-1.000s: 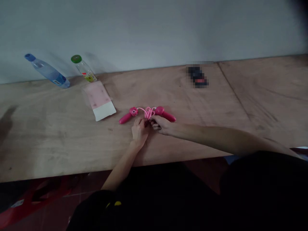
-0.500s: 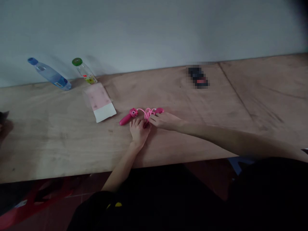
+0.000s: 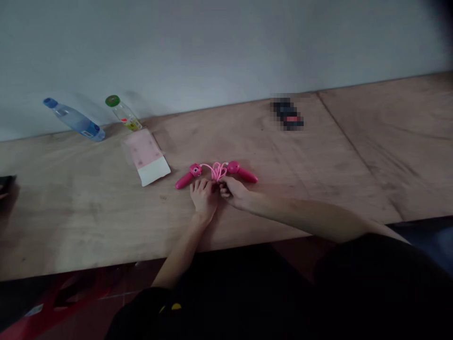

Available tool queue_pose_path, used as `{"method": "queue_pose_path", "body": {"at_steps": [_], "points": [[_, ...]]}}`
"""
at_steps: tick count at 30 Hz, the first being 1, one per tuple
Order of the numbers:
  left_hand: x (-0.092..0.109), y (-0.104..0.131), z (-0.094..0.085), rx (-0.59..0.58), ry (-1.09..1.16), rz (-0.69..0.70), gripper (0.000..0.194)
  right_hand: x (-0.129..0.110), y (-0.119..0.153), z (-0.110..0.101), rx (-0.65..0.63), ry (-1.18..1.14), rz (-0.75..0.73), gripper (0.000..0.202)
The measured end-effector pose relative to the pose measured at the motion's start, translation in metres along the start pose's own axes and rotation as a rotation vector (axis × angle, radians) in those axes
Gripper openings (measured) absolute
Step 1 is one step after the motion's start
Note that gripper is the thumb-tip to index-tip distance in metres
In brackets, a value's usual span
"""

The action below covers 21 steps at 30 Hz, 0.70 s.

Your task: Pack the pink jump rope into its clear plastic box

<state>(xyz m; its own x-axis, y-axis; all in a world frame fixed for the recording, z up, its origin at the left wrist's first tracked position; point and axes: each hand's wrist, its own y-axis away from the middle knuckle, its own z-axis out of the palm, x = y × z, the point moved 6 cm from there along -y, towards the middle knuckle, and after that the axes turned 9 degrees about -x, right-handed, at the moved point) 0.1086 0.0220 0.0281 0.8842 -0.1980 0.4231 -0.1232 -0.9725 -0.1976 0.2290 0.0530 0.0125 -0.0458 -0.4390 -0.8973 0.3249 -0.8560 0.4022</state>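
A pink jump rope (image 3: 218,171) lies on the wooden table, its cord bunched in loops between two handles. The left handle (image 3: 184,180) and the right handle (image 3: 247,174) slant outward on either side. My left hand (image 3: 205,196) rests at the lower end of the loops, its thumb side closed on the cord. From the right, my right hand (image 3: 233,191) pinches the cord at the same spot, fingers curled. What the fingertips grip exactly is partly hidden.
A pink and white package (image 3: 148,156) lies left of the rope. Behind it stand a green-capped bottle (image 3: 123,113) and a blue-capped bottle (image 3: 76,120) by the wall. A blurred dark object (image 3: 287,114) lies back right. A red stool (image 3: 60,302) is below the table.
My right hand has drawn down and inward off the right handle, which now shows whole, and its fingers have curled at the cord. My left hand stays nearly in place.
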Motion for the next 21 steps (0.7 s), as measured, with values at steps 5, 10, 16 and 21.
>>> {"method": "queue_pose_path", "body": {"at_steps": [5,10,16,21], "points": [[-0.008,-0.004,-0.01,-0.001,-0.034,-0.087,0.023,-0.01,0.019,-0.005,-0.042,0.102,0.147,0.039],[-0.017,0.001,-0.023,-0.059,0.042,-0.091,0.041,-0.037,0.046,-0.028,0.085,0.602,-0.274,0.037],[-0.032,0.021,-0.04,-0.017,0.108,0.039,0.032,-0.021,0.069,-0.047,0.282,0.777,-0.522,0.027],[-0.052,0.025,-0.056,0.105,0.023,0.024,0.031,-0.008,0.079,-0.034,0.278,1.072,-0.647,0.023]]}}
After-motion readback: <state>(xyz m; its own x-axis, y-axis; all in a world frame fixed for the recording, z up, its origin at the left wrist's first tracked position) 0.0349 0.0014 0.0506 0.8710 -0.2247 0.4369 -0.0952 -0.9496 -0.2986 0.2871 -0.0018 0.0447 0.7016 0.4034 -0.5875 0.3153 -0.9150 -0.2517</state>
